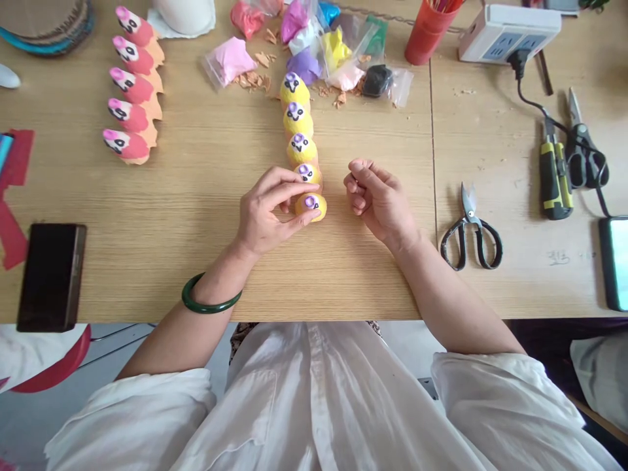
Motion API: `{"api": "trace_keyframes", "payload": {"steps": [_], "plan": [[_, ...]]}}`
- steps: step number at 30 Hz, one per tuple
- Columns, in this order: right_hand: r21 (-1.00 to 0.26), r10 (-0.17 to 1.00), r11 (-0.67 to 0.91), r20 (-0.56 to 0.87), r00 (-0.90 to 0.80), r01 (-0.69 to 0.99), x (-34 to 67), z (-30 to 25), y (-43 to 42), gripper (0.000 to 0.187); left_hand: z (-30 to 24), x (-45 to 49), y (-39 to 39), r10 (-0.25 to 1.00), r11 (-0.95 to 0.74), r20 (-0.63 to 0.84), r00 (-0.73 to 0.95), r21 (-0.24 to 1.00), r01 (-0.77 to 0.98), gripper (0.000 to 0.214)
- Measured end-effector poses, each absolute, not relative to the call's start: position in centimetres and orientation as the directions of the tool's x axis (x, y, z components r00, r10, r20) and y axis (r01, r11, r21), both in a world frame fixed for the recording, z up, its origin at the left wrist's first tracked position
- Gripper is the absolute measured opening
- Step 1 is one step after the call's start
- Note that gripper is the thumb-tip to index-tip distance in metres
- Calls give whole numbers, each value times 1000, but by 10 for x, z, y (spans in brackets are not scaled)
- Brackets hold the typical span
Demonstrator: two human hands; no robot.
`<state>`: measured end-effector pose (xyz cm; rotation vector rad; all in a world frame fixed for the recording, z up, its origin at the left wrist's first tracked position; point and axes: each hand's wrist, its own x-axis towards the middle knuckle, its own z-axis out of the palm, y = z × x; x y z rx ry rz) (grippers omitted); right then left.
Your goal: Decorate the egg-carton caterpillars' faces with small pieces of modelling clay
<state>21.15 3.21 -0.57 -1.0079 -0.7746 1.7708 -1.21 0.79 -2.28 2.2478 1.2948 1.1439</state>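
The left hand (pixel 272 212) pinches a yellow figure (pixel 311 207) between thumb and fingers, at the near end of a row of figures (pixel 297 119) on the table (pixel 171 275). The right hand (pixel 380 199) lies curled just beside it, whether gripping anything impossible to tell

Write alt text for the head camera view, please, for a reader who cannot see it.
A person's left hand pinches the nearest of five yellow figures with purple-and-black faces, lined up on a wooden table. The right hand is curled beside them. Five pink figures lie to the left, with bags of coloured clay beyond.
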Motion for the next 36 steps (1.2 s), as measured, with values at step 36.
{"api": "trace_keyframes", "payload": {"steps": [36], "plan": [[-787, 825, -471, -233, -516, -398, 208, 9, 19, 50, -2, 26, -4, 724, -593, 682, 98, 545, 592, 17]]}}
